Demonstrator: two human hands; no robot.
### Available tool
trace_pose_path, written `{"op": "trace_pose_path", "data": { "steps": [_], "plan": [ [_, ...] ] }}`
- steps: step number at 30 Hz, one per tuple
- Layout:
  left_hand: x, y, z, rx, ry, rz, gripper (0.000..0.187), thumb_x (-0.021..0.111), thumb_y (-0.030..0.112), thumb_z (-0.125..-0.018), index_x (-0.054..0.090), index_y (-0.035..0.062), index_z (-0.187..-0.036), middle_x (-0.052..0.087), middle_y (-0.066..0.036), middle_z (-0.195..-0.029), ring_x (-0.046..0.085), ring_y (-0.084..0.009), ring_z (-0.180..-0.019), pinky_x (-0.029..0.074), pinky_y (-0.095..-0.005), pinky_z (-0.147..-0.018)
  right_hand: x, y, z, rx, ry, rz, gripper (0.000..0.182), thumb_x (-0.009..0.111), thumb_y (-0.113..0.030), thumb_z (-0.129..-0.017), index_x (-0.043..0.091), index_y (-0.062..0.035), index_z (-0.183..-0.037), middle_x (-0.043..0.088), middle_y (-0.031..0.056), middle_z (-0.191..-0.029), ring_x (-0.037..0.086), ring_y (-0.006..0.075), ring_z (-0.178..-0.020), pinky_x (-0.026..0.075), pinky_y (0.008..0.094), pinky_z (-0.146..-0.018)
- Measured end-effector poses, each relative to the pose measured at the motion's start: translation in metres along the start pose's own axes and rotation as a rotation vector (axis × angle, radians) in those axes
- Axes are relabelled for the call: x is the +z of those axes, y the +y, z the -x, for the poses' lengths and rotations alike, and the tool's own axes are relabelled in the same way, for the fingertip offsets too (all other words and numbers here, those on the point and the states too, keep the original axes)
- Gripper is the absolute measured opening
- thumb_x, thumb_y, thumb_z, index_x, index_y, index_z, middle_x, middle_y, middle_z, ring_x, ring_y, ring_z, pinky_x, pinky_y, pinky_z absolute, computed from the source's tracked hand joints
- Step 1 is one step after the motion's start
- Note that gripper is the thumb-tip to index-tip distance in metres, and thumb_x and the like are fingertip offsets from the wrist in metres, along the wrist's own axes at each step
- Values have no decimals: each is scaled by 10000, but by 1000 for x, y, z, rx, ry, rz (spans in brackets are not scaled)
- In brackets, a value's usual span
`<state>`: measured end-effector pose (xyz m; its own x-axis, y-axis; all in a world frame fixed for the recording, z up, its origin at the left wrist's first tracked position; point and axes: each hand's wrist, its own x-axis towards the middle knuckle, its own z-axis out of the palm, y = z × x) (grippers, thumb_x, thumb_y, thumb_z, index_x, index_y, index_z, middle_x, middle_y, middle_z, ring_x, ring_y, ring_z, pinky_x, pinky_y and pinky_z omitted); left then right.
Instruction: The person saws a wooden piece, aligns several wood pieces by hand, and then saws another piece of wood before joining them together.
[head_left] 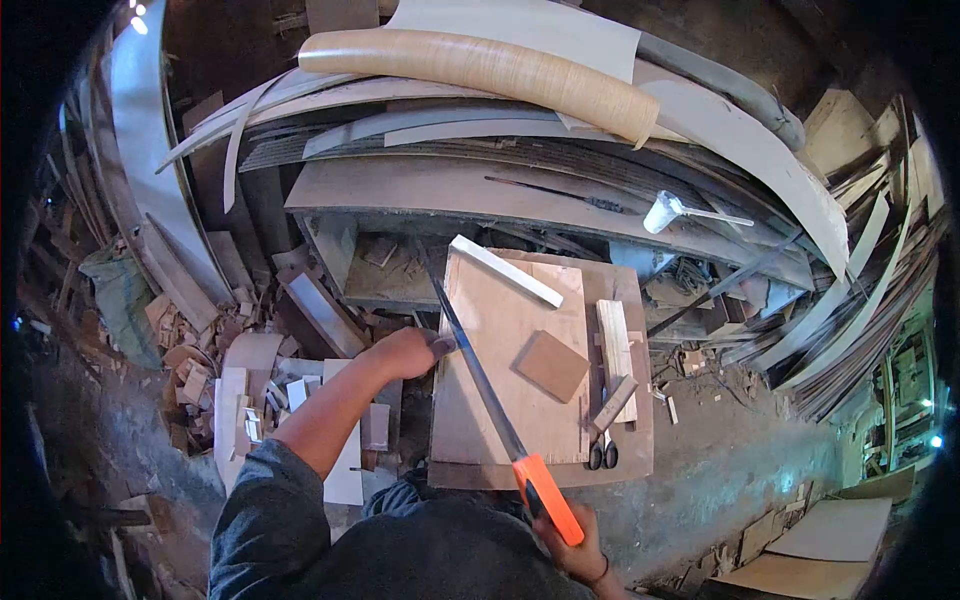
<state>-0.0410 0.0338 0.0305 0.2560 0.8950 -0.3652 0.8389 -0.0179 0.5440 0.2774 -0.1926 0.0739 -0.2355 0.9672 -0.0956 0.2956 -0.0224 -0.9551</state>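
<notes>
My right hand (577,548) is wrapped round the orange handle of a handsaw (484,383). The saw's long blade slants up and left across a plywood board (490,440). My left hand (408,352) is closed at the board's left edge, close to the blade; what its fingers grip, if anything, is hidden. On the board lie a white strip of wood (507,271) and a brown square block (552,366). To their right are a pale wooden strip (616,350), a short wooden piece (613,403) and black-handled scissors (603,453).
A shelf (400,188) beyond the board bears stacked sheets, a rolled wood-grain sheet (480,75) and a white cup (662,212). Wood offcuts (190,370) are heaped on the left. Long bent strips (860,300) lean at the right.
</notes>
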Motion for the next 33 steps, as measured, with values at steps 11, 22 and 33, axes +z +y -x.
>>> {"op": "trace_pose_path", "data": {
  "steps": [11,22,33],
  "plan": [
    [-2,-1,2,88,-7,-41,613,360,540,-985,645,-1,-1025,641,-264,-1060,599,-453,-1025,463,-503,-903,46,-26,-102,-76,63,-129,141,708,-82,-816,581,-28,-787,550,8,-706,515,83,-659,430,266,-605],
    [6,-6,-8,-44,-16,-9,516,400,468,-982,629,10,-1040,632,-279,-1088,589,-460,-1041,466,-525,-891,-23,7,31,41,-116,79,185,748,-123,-796,613,-6,-841,627,118,-741,626,221,-645,484,338,-621],
    [-3,-1,-1,27,-27,-24,519,353,455,-1000,658,41,-1070,640,-271,-1083,590,-458,-1051,455,-515,-930,15,5,-51,90,5,-142,107,691,-80,-827,601,-22,-839,603,44,-747,574,126,-682,471,294,-644]
  ]
}}
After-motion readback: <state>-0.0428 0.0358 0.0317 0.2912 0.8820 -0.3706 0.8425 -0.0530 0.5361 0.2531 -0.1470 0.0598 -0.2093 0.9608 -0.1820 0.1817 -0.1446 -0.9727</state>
